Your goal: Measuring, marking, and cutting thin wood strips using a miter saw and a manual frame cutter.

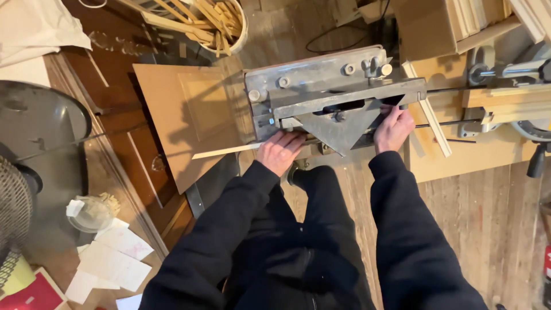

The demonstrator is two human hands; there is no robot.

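Observation:
A grey metal cutting machine (321, 86) with a V-shaped blade guard (338, 129) stands in front of me. My left hand (279, 150) presses a thin pale wooden strip (224, 151) against the machine's left fence; the strip sticks out to the left. My right hand (392, 127) rests on the machine's right side, fingers curled under the top bar, by another pale strip (434, 127) that runs diagonally. Both arms wear black sleeves.
A brown board (183, 120) lies left of the machine. A round bucket of wood offcuts (221, 23) stands behind it. Wooden boards and a tool with rails (505, 97) are on the right. A glass table with papers and a jar (92, 213) is at left.

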